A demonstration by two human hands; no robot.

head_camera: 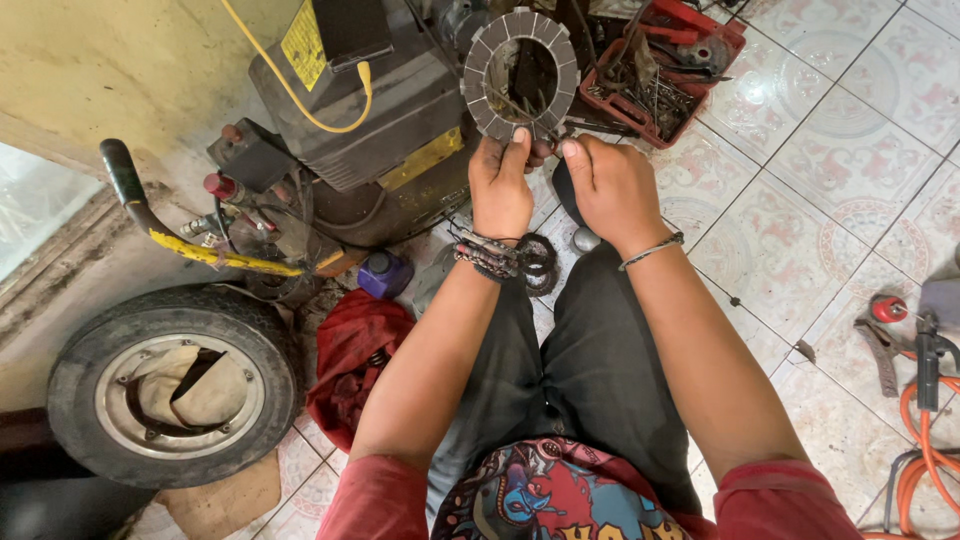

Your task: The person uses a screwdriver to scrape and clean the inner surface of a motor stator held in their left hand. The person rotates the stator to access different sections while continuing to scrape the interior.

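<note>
A grey ring-shaped friction disc (520, 75) with segmented pads is held up in front of me. My left hand (500, 185) pinches its lower edge between thumb and fingers. My right hand (610, 185) grips the same lower edge from the right. Both wrists wear bracelets. Below my hands, on the tiled floor, lies a dark ring-shaped part (538, 262) and a small round metal piece (586, 239).
A dark machine (360, 110) with a yellow cable stands ahead on the left. A red tray of tools (665, 65) sits ahead on the right. A small wheel (170, 385), a red cloth (355, 355), a purple bottle (385, 273) and orange hose (925, 440) lie around.
</note>
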